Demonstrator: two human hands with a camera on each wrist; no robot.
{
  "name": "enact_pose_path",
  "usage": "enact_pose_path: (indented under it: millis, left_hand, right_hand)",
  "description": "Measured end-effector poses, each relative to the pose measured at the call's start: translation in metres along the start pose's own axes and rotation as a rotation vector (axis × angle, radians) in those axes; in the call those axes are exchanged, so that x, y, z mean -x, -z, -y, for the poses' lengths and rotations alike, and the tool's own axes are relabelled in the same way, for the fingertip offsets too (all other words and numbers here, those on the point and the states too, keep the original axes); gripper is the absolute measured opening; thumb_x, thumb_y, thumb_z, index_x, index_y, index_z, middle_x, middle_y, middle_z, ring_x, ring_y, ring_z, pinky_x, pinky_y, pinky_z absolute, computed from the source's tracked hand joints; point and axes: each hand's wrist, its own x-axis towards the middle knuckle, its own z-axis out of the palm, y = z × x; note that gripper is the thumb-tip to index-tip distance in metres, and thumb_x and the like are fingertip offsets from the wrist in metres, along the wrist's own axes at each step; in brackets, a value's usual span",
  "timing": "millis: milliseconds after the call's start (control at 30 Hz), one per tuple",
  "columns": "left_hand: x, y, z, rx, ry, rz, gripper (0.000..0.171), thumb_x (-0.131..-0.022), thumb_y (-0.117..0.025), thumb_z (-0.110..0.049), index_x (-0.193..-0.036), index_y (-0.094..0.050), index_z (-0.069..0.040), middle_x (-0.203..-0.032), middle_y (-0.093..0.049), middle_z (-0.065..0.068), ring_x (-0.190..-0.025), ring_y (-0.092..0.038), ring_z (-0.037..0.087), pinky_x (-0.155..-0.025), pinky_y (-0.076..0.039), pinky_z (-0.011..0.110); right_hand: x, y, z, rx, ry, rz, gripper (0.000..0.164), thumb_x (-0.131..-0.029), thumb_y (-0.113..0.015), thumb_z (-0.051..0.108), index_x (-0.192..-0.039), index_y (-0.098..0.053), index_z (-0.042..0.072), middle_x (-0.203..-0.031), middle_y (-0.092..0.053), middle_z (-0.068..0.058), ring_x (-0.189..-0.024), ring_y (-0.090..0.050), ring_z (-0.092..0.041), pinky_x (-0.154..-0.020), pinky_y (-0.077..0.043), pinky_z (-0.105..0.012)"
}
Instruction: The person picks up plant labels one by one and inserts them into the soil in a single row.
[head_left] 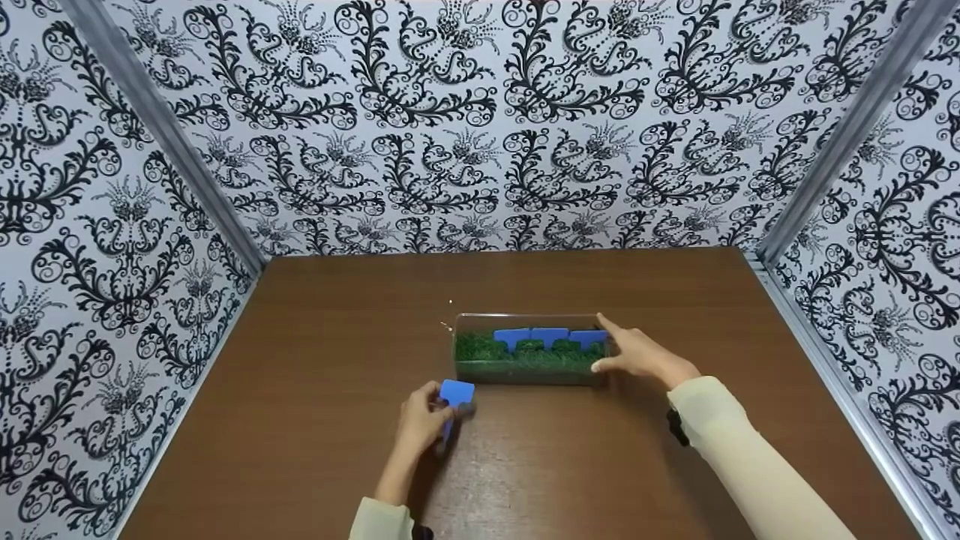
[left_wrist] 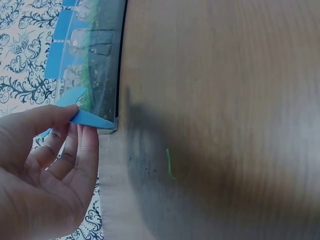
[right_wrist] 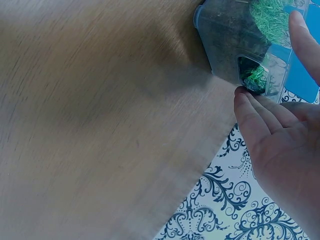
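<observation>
In the head view a clear rectangular box (head_left: 531,372) with green grass-like filling (head_left: 480,346) stands on the table. Several blue tags (head_left: 550,334) stand in a row along its back side. My left hand (head_left: 421,420) pinches another blue tag (head_left: 457,391) between thumb and fingers, just off the box's front left corner. The left wrist view shows this tag (left_wrist: 91,119) seemingly bent or folded. My right hand (head_left: 637,352) holds the box's right end, thumb at the front corner and a finger at the back one. Its other fingers (right_wrist: 253,116) touch the end wall in the right wrist view.
The brown wooden table (head_left: 337,315) meets patterned walls (head_left: 450,150) at the back and both sides. A thin green strand (left_wrist: 170,164) lies on the table near the left hand. Small pale specks (head_left: 448,326) lie left of the box.
</observation>
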Motion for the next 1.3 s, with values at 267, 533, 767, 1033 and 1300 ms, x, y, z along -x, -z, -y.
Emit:
enact_pose_path:
  millis: [267,533,767,1033,1300]
  left_hand:
    - [-0.002,0.004,-0.002,0.004,-0.013,-0.002,0.018,-0.078,-0.072,-0.002,-0.094,-0.066,-0.003,-0.088,-0.073,0.014,-0.081,-0.069,0.021,-0.069,-0.054,0.036]
    - [-0.007,0.006,-0.002,0.014,-0.045,-0.021,0.017,-0.076,-0.07,0.0,-0.092,-0.065,-0.001,-0.082,-0.073,0.013,-0.075,-0.065,0.016,-0.067,-0.053,0.033]
    - [-0.01,0.011,-0.005,0.047,-0.072,-0.049,0.017,-0.077,-0.071,0.0,-0.092,-0.062,0.0,-0.076,-0.066,0.007,-0.071,-0.058,0.012,-0.064,-0.048,0.03]
    - [-0.013,0.015,-0.012,0.063,-0.074,-0.081,0.017,-0.08,-0.072,0.0,-0.09,-0.06,-0.001,-0.077,-0.067,0.009,-0.072,-0.06,0.015,-0.067,-0.05,0.031]
    - [-0.018,0.019,-0.019,0.054,-0.087,-0.09,0.016,-0.08,-0.071,0.001,-0.092,-0.06,0.0,-0.078,-0.064,0.008,-0.072,-0.057,0.015,-0.067,-0.047,0.03]
  right_hand:
    - [0.0,0.0,-0.001,0.01,0.01,-0.008,0.1,-0.09,-0.073,0.035,-0.159,-0.009,0.0,-0.154,-0.03,-0.035,-0.14,-0.034,-0.053,-0.114,-0.03,-0.063]
    - [0.0,0.001,-0.001,0.009,0.008,-0.01,0.1,-0.091,-0.073,0.035,-0.159,-0.008,0.001,-0.154,-0.031,-0.035,-0.14,-0.034,-0.053,-0.114,-0.03,-0.063]
    - [0.0,0.0,-0.002,-0.009,0.009,0.001,0.101,-0.09,-0.073,0.035,-0.159,-0.008,0.002,-0.155,-0.03,-0.034,-0.141,-0.034,-0.052,-0.113,-0.031,-0.063]
    - [-0.002,-0.001,-0.004,-0.007,0.027,-0.005,0.101,-0.09,-0.074,0.036,-0.159,-0.009,0.0,-0.154,-0.03,-0.035,-0.14,-0.036,-0.052,-0.113,-0.032,-0.063]
    - [-0.001,-0.001,-0.004,-0.009,0.021,-0.003,0.1,-0.09,-0.073,0.035,-0.159,-0.008,0.001,-0.155,-0.029,-0.035,-0.141,-0.034,-0.052,-0.113,-0.031,-0.063]
